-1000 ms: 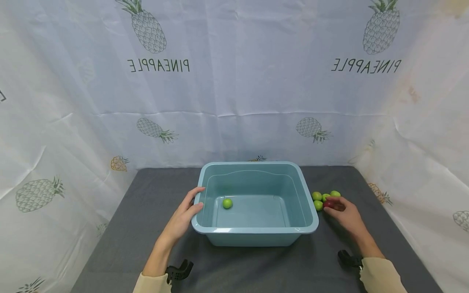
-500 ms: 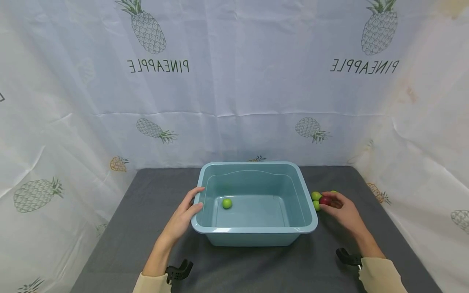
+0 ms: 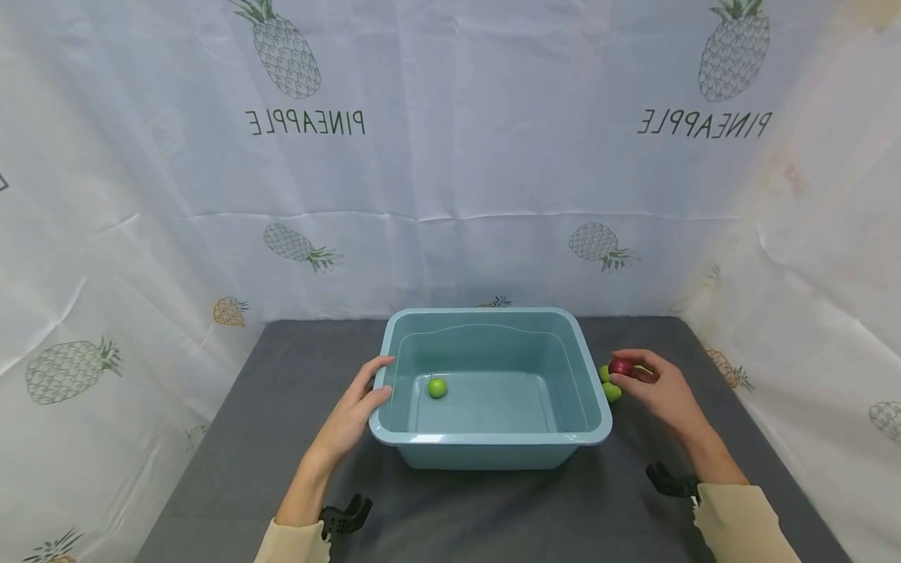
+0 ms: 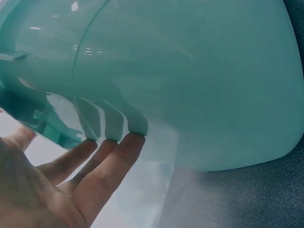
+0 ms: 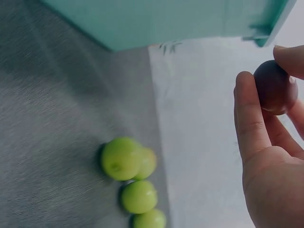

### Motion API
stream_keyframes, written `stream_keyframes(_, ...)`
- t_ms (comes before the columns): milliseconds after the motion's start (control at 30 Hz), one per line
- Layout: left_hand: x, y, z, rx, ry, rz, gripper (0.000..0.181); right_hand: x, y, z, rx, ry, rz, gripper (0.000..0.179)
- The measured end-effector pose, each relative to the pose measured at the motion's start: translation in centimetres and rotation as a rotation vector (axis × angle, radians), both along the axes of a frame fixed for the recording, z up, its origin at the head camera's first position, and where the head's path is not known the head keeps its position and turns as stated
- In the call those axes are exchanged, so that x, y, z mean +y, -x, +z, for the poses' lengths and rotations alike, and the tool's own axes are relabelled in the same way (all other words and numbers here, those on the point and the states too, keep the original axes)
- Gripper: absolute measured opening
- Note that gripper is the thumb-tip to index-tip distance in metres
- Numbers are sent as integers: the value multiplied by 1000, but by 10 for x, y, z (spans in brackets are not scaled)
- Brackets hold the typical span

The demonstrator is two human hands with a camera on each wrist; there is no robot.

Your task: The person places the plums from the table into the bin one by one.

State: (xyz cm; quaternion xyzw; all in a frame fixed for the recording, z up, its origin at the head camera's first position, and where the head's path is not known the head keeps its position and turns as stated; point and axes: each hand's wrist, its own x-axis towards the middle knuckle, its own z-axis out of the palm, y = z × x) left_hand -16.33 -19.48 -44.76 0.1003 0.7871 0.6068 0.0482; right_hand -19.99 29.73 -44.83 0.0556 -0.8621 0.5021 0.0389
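A light blue plastic basin stands on the dark cloth, with one small round green fruit inside it. My left hand grips its left rim; in the left wrist view straight fingertips touch the outer wall under the rim. Just beyond the basin's right side, my right hand pinches a dark red plum between thumb and fingers. The right wrist view shows the plum off the table. Several green fruits lie on the cloth below, partly hidden by the hand in the head view.
The dark grey cloth covers the table. A white curtain printed with pineapples hangs behind it and along both sides. Black wrist mounts sit on both forearms.
My right hand has pinched the plum and lifted it from among the green fruits, up and slightly left towards the basin. The left hand and basin have stayed in place.
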Motion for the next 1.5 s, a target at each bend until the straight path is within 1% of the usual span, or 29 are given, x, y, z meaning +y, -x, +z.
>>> stream_keyframes(100,0,0,1,5,0,-5,49,-3,1,7,25,12,33,47)
stream_keyframes(200,1,1,1,9,2,-5,49,-5,2,11,44,17,59,46)
stream_keyframes(367,2,0,1,5,4,-6,49,-10,2,20,55,21,89,45)
stream_keyframes(533,1,0,1,0,4,-7,49,-15,2,36,61,35,111,43)
stream_keyframes(700,1,1,1,8,-6,-11,49,-20,5,55,97,39,133,40)
stream_keyframes(833,1,2,0,16,-12,-12,49,-26,9,67,112,13,147,37)
stream_keyframes(1033,1,2,-1,15,-9,-9,49,-39,13,82,102,-40,169,38)
stream_keyframes(1133,1,2,-2,19,-16,-16,49,-46,15,90,86,-43,187,38)
stream_keyframes(1267,0,2,-3,23,-22,-21,49,-56,17,99,82,-40,234,37)
stream_keyframes(1500,1,3,-2,21,-3,-8,48,-71,22,109,79,-31,298,35)
